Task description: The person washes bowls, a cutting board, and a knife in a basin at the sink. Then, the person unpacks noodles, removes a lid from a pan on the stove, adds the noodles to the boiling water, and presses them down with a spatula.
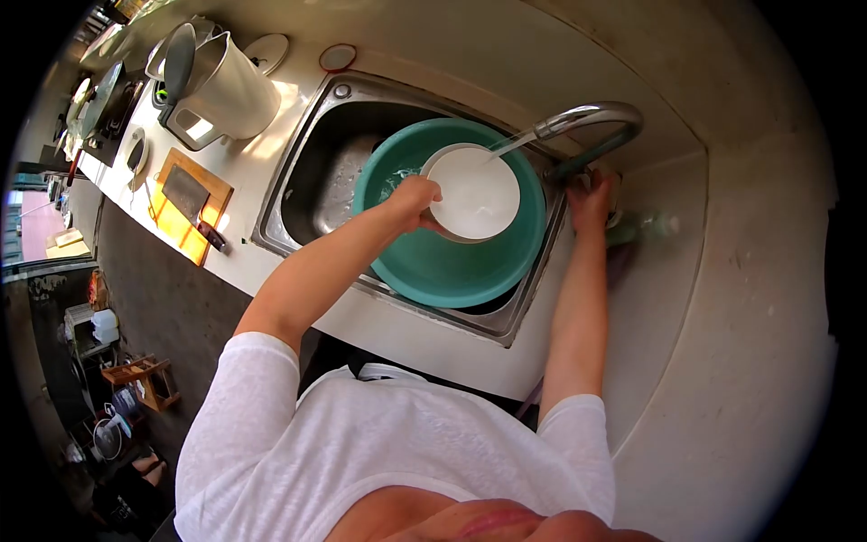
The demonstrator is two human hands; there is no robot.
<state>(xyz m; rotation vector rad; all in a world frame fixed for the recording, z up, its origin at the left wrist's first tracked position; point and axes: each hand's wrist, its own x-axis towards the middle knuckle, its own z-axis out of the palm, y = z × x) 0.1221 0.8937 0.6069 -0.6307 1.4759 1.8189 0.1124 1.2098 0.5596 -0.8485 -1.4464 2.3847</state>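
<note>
The left hand (pixel 420 200) grips a white bowl (pixel 474 194), seemingly placed to catch the tap's (pixel 582 115) water (pixel 511 145); I cannot tell the right hand's (pixel 591 200) grip.

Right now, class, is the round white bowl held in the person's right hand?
No: the left hand grips the bowl, while the right hand is by the base of the curved silver metal tap.

A cleaver (pixel 185 191) lies on a cutting board (pixel 177 233) (partly sunlit) near a pitcher (pixel 242 98)
</note>
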